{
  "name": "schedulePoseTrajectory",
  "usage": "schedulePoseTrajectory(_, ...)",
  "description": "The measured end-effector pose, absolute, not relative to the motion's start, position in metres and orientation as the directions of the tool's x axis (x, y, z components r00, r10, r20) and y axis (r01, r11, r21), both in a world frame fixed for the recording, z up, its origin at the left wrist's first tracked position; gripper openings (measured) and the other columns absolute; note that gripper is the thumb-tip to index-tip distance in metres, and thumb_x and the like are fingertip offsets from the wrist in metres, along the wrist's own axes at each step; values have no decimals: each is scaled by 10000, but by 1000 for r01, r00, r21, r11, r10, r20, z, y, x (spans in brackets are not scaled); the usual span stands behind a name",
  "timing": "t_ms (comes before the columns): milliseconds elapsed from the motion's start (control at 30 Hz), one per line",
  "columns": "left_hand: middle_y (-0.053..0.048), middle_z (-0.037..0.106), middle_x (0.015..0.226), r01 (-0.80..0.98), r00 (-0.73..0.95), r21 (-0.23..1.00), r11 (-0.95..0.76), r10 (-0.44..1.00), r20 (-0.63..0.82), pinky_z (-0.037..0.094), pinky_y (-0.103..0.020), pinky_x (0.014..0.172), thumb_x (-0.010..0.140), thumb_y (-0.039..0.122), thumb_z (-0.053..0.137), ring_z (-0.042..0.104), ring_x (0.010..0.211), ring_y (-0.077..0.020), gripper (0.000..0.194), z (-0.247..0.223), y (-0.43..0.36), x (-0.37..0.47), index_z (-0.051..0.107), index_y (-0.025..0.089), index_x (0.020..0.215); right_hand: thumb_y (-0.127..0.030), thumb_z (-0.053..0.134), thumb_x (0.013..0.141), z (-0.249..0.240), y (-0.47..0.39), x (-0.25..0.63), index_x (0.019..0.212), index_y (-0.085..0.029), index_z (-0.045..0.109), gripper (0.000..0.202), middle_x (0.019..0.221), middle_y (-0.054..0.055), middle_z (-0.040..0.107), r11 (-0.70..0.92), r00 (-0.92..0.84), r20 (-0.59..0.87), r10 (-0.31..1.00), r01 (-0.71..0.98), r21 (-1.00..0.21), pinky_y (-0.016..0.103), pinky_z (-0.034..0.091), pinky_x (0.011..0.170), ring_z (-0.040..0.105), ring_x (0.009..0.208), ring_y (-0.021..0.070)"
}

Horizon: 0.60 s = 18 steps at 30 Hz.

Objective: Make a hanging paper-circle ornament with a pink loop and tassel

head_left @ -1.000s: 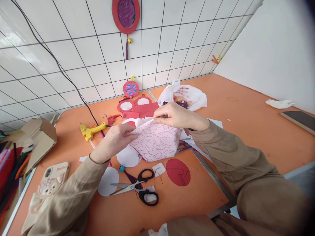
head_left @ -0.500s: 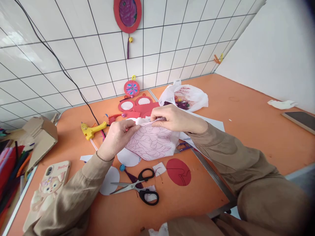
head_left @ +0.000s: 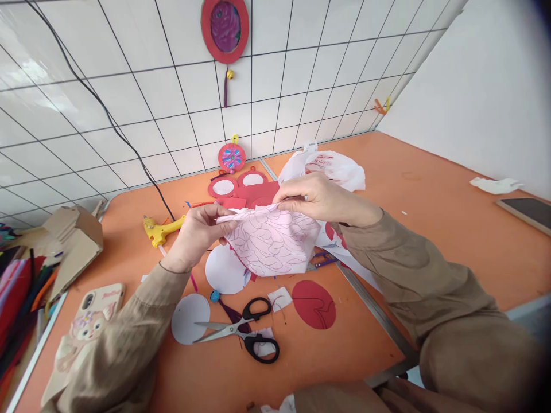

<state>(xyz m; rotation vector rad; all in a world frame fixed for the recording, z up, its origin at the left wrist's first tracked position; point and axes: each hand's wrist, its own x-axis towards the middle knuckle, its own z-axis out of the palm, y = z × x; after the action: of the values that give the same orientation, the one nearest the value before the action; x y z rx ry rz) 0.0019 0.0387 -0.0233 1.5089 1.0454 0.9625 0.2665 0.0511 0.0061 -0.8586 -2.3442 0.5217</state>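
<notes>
A pale pink cloth [head_left: 271, 244] printed with dark petal-like outlines hangs from both my hands above the table. My left hand [head_left: 202, 229] pinches its upper left edge between thumb and fingers. At the upper edge further right, my right hand [head_left: 316, 198] grips the cloth in the same way. Under and in front of the cloth lie white paper ovals [head_left: 224, 268], black-handled scissors [head_left: 241, 328] with their blades apart, and a red oval [head_left: 314, 304] with a drawn line. A blue bell [head_left: 214, 296] with a dark tassel sits beside the scissors.
A yellow glue gun [head_left: 161, 229] with a black cable lies at left, near a cardboard piece [head_left: 80, 241] and a phone case [head_left: 88, 327]. Behind the cloth are red paper frames [head_left: 253, 192] and a white plastic bag [head_left: 344, 172]. A dark phone [head_left: 527, 212] lies far right.
My hands have moved apart, the left one leftward and the right one slightly rightward. The cloth's upper edge is now stretched longer between them.
</notes>
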Motion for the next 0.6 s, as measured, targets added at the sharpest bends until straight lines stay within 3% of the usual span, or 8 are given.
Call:
schedulePoseTrajectory(167, -13, 673, 634, 31, 264, 983, -179, 950, 165, 533, -252, 485, 637, 343, 833, 602, 527, -119, 251, -21, 33, 7, 670, 159, 684, -283, 536, 931, 5, 51, 268, 844, -230, 664, 164, 763, -3, 670, 679, -606, 356, 711, 461, -571, 290, 404, 636, 569, 691, 113)
schedulePoseTrajectory(267, 13, 623, 562, 24, 215, 976, -216, 954, 206, 505, -238, 443, 622, 361, 843, 563, 477, -102, 273, -17, 30, 9, 653, 166, 637, -333, 646, 861, 3, 50, 266, 913, -211, 624, 135, 816, 1, 665, 671, -610, 342, 714, 459, -582, 275, 407, 633, 561, 710, 121)
schedulePoseTrajectory(333, 24, 602, 539, 10, 196, 977, -211, 959, 205, 488, -228, 428, 623, 360, 843, 546, 462, -95, 271, -15, 28, 11, 651, 169, 628, -371, 696, 816, 2, 50, 264, 858, -197, 591, 208, 752, -14, 627, 667, -612, 329, 719, 475, -574, 264, 387, 596, 519, 652, 109)
schedulePoseTrajectory(433, 27, 604, 538, -17, 184, 981, -194, 964, 193, 484, -217, 443, 615, 339, 851, 547, 471, -90, 267, -14, 29, 12, 647, 167, 628, -319, 618, 872, 1, 51, 261, 743, -191, 551, 194, 665, -18, 573, 650, -588, 323, 742, 510, -564, 268, 362, 577, 461, 600, 99)
schedulePoseTrajectory(600, 28, 595, 550, -18, 179, 979, -204, 962, 204, 471, -205, 465, 645, 330, 835, 538, 492, -82, 256, -16, 31, 10, 638, 166, 632, -258, 568, 893, 2, 50, 256, 716, -205, 542, 186, 773, 20, 604, 691, -564, 419, 712, 455, -561, 297, 409, 668, 513, 730, 137)
